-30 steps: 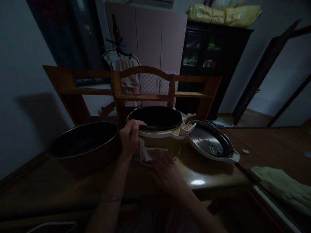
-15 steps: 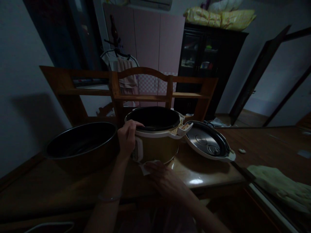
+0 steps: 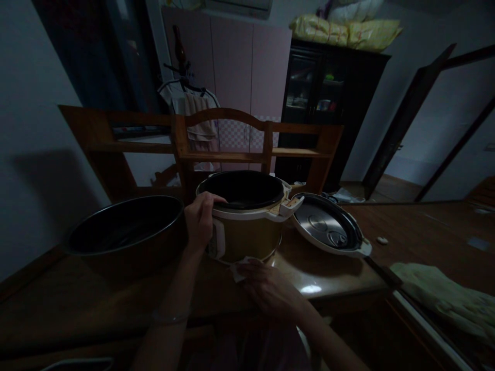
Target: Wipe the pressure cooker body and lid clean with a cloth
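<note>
It's dim in here. A pink closet (image 3: 232, 67) stands at twelve o'clock, a black cabinet (image 3: 350, 93) at one, a door (image 3: 406, 113) at two, blue curtains (image 3: 93, 54) at ten.

Dim feed on my end, so here's what I can't make out. Most of the white cloth (image 3: 240, 270) is under my right hand (image 3: 268, 286), so I can't tell how my fingers hold it. My left hand (image 3: 199, 221) covers a bit of the cooker (image 3: 251, 237) near its rim, and its inside is too black to read. Same with the bottom of the dark pot (image 3: 127, 221). The cooker's handle hides some of the lid (image 3: 323, 224). The right edge chops off the pale green fabric (image 3: 436, 293); stuff in the black cabinet (image 3: 363, 82) is too small to name.
</note>
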Available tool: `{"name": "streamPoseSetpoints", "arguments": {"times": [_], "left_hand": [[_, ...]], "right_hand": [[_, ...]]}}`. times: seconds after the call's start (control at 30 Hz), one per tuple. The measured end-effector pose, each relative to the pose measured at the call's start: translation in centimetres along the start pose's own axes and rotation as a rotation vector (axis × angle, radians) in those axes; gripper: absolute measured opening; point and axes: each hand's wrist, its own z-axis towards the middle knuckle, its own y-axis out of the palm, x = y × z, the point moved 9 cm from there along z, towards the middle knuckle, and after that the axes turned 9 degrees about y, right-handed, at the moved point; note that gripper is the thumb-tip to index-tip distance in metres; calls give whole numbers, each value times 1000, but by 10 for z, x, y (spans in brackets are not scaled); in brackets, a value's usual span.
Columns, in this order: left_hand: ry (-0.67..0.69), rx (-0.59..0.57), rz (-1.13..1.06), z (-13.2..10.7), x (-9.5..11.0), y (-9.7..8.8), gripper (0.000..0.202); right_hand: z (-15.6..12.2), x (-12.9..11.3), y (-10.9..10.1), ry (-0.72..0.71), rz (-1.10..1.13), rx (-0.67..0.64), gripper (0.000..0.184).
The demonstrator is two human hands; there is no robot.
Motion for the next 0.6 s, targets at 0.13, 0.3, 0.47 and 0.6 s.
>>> {"name": "streamPoseSetpoints", "arguments": {"times": [0.13,0.3,0.47,0.6], "left_hand": [[-5,11,-7,0,0,0,46],[-1,18,-3,0,1,-1,46],[17,26,-10,0,1,0,46],[24,48,5,0,1,-1,46]], "right_hand": [[-17,17,5,36,-24,-26,34],[-35,35,0,121,-42,-36,40],[-50,45,-19,204,9,78,46],[-62,68,-44,422,245,367,45]]}}
